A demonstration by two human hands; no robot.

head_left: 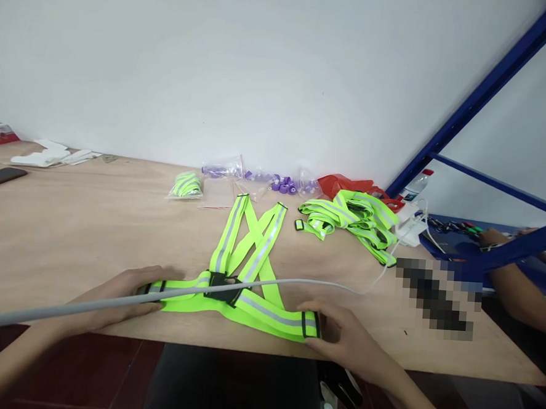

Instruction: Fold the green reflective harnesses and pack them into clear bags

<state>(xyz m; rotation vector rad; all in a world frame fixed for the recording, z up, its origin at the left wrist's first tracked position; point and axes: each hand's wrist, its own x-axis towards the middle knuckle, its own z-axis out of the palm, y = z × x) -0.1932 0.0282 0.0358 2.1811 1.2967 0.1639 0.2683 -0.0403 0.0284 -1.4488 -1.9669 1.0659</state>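
A neon-green reflective vest (270,314) made of elastic straps lies spread on the table, its two shoulder straps crossing and pointing toward the wall. At its middle sits a black buckle (224,293), partly covered by a cable. My left hand (117,297) is closed round the left end of the waist strap, near a black slider. The right end, beside another black slider, is pinched between the thumb and fingers of my right hand (345,341). Between my hands the waist band lies roughly flat along the table's near edge.
A grey cable (296,281) crosses in front of my view. Behind the vest are a bagged green vest (186,185), purple rolls (283,184) and a red bag (343,184). A pile of green vests (355,214) lies right. A co-worker's arm (521,294) shows beyond a blue frame (483,88).
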